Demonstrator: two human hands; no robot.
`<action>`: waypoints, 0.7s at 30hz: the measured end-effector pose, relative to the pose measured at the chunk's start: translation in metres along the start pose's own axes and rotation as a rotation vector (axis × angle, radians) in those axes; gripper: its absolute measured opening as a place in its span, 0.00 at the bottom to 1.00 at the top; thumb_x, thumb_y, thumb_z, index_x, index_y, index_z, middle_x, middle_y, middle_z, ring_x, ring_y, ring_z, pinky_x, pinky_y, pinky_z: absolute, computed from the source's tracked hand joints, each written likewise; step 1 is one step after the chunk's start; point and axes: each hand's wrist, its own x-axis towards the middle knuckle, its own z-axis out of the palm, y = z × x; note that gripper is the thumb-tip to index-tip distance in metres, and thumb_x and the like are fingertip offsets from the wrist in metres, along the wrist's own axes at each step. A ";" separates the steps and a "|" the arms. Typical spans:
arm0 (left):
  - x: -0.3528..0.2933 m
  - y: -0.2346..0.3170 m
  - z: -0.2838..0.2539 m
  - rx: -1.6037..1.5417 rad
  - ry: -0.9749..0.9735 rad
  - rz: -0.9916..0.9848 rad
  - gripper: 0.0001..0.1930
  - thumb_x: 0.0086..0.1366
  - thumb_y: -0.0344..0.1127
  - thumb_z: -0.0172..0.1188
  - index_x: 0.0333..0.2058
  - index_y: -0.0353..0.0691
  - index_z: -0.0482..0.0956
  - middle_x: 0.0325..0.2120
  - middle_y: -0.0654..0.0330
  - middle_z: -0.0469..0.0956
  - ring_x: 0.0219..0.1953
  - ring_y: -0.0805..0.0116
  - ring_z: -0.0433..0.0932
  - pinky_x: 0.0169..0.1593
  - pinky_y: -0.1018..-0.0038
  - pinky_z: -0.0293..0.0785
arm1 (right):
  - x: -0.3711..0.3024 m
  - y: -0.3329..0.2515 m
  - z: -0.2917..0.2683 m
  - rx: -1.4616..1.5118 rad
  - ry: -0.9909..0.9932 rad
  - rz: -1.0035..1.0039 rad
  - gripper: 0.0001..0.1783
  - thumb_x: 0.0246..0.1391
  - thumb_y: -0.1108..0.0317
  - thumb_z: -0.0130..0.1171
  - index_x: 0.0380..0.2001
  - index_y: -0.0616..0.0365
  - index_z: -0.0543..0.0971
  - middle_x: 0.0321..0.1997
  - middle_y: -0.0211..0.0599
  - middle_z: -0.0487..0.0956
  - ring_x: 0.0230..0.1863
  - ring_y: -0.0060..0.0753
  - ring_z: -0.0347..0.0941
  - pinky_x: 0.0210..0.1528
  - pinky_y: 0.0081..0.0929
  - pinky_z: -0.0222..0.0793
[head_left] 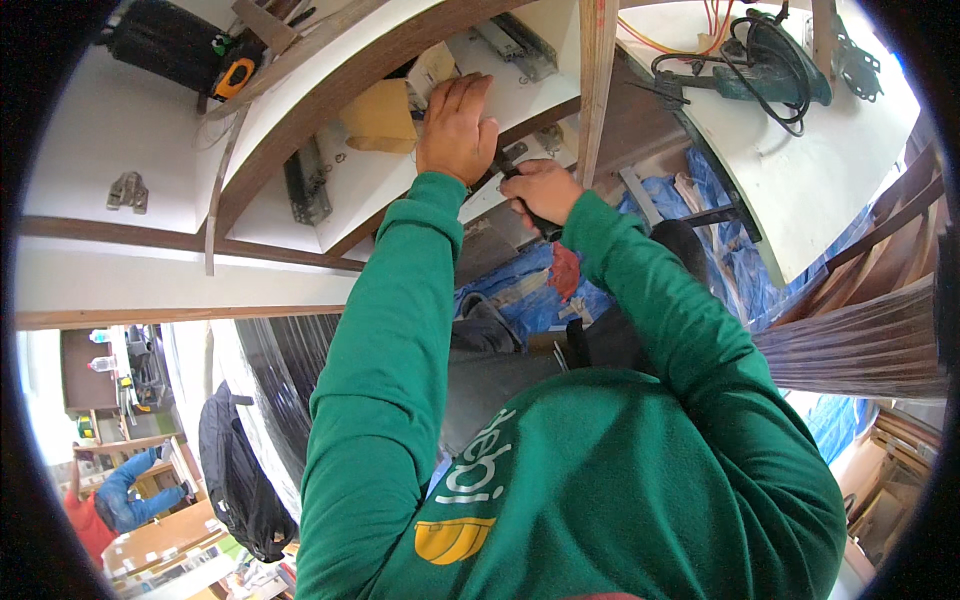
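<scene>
My left hand (pixel 455 130) lies on the white cabinet panel (pixel 375 195) with its fingers stretched out, beside a tan paper envelope (pixel 380 118) and a small open box (pixel 432 72). Just to its right, my right hand (pixel 543 190) is closed around a black-handled tool (pixel 546 227). Dark parts of the tool show on both sides of the fist, close to the panel's dark edge; its exact kind is hidden by the fingers. Metal drawer slides (pixel 308 180) and a few small loose pieces lie on the panel.
A corded green power tool (pixel 775 85) rests on a white board (pixel 850 140) at right. An upright wooden strip (pixel 597 90) stands near my right hand. Blue sheeting (pixel 520 290) covers the floor below. Upper left holds a tape measure (pixel 236 76) and a hinge (pixel 128 192). Another person (pixel 125 495) works far left.
</scene>
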 end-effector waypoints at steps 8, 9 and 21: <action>0.002 0.015 -0.003 0.226 -0.189 0.131 0.33 0.58 0.46 0.63 0.60 0.41 0.67 0.59 0.53 0.68 0.61 0.50 0.64 0.64 0.55 0.59 | -0.093 0.053 -0.057 -0.553 -0.033 -0.174 0.10 0.60 0.66 0.55 0.32 0.63 0.75 0.18 0.33 0.72 0.13 0.27 0.69 0.14 0.29 0.63; 0.005 0.019 -0.001 0.251 -0.172 0.151 0.36 0.57 0.48 0.64 0.61 0.41 0.65 0.60 0.54 0.67 0.61 0.51 0.64 0.64 0.55 0.59 | -0.117 0.060 -0.069 -0.475 -0.039 -0.030 0.09 0.60 0.67 0.54 0.34 0.63 0.75 0.18 0.33 0.71 0.12 0.26 0.68 0.14 0.27 0.62; 0.051 0.071 0.066 0.406 -0.207 -0.129 0.50 0.50 0.51 0.71 0.66 0.34 0.55 0.63 0.49 0.63 0.64 0.51 0.61 0.65 0.51 0.54 | -0.196 0.099 -0.109 -0.160 0.127 0.123 0.11 0.59 0.71 0.55 0.45 0.60 0.72 0.21 0.29 0.69 0.13 0.23 0.64 0.14 0.24 0.62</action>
